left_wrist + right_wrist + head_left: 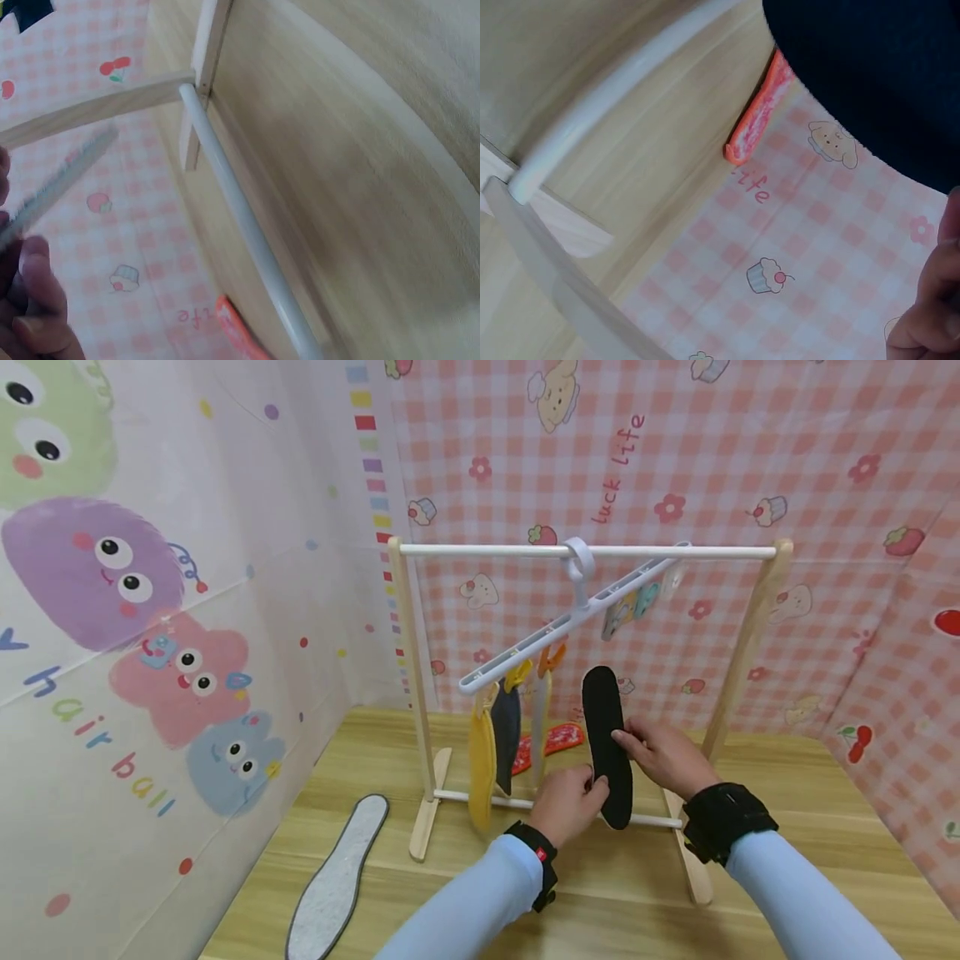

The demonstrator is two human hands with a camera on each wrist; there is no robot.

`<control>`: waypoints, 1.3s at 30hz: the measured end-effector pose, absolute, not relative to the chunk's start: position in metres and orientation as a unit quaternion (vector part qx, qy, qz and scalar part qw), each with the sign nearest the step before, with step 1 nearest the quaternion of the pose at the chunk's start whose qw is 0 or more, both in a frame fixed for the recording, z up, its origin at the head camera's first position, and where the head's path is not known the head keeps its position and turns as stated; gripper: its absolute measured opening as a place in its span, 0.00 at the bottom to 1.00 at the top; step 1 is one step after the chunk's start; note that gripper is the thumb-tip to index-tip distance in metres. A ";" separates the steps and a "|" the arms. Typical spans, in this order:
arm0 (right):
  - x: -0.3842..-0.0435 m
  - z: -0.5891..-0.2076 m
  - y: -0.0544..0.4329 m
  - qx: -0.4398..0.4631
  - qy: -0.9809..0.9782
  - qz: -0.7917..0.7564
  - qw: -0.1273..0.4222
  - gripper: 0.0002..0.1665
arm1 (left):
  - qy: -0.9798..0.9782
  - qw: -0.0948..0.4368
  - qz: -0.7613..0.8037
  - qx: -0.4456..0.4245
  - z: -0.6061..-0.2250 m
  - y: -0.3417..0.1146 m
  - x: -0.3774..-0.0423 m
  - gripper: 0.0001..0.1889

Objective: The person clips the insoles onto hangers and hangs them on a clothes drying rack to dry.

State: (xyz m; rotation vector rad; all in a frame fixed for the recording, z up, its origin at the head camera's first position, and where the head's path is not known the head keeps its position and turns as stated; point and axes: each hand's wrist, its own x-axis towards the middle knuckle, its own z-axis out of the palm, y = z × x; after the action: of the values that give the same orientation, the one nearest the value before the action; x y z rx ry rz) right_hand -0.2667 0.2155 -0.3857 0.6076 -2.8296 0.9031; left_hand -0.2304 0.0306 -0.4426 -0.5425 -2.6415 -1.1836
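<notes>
A black shoe insole (606,743) is held up in front of the rack between my two hands. My left hand (567,802) pinches its lower left edge, and my right hand (663,752) grips its right edge near the middle. Seen from the left wrist, the insole (64,184) is edge-on and thin. On the left half of the white hanger (525,643), a yellow insole (481,768), a dark grey insole (507,735) and a pale insole with a yellow edge (540,718) hang from clips. Free clips (630,607) dangle from the hanger's right half.
The wooden rack (412,668) has a white top rail (480,551) and a low white crossbar (480,801). A light grey insole (337,881) lies on the table at left. Behind the crossbar lies a red patterned insole (551,743). Printed cloth walls enclose the table.
</notes>
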 end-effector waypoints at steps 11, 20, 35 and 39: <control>-0.296 -0.365 0.193 0.211 -0.941 0.252 0.078 0.15 | -0.919 0.323 -0.206 -0.092 -0.451 0.038 -0.245 0.21; -0.319 -0.302 0.181 0.081 -0.935 0.332 0.092 0.43 | -0.912 0.376 -0.153 -0.057 -0.458 0.045 -0.254 0.19; -0.327 -0.273 0.169 0.018 -0.911 0.385 0.146 0.45 | -0.905 0.415 -0.081 -0.032 -0.461 0.054 -0.260 0.16; -0.326 -0.275 0.166 0.010 -0.913 0.368 0.177 0.42 | -0.914 0.397 -0.078 -0.028 -0.461 0.053 -0.262 0.17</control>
State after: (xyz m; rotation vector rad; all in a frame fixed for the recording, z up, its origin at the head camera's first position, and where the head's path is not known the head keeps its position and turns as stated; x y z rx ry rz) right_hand -0.3255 0.1660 -0.2751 0.0274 -2.5829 1.0423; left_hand -0.2618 0.0531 -0.4609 -0.0706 -2.3153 -0.1972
